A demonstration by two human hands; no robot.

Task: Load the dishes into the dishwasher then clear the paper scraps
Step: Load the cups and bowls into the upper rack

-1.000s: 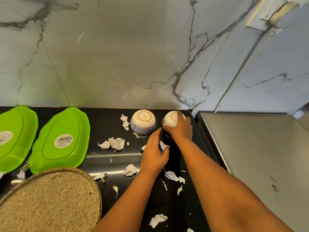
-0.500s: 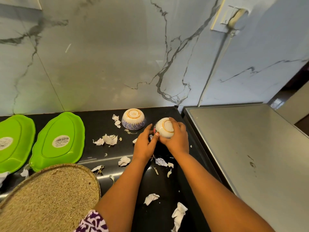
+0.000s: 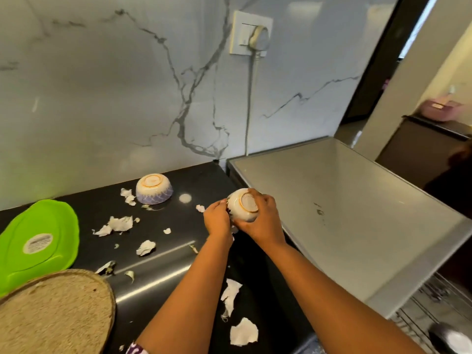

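Observation:
A small white bowl (image 3: 242, 204) with an orange ring on its base is held upside down above the black counter (image 3: 176, 254). My right hand (image 3: 260, 221) grips it from the right and below. My left hand (image 3: 217, 219) holds its left rim with curled fingers. A second bowl (image 3: 154, 188), white with a blue pattern, sits upside down near the wall. Torn paper scraps (image 3: 120, 224) lie scattered over the counter, with larger scraps (image 3: 242, 332) near its front edge. A green plate (image 3: 38, 241) lies face down at the left.
A round woven mat (image 3: 51, 312) covers the front left corner. The dishwasher's grey top (image 3: 344, 218) stands right of the counter, and a wire rack (image 3: 434, 307) shows at the bottom right. A plug and cable (image 3: 251, 80) run down the marble wall.
Both hands have lifted the bowl off the counter and carried it right, toward the dishwasher. The view has swung right, so one green plate has left the frame.

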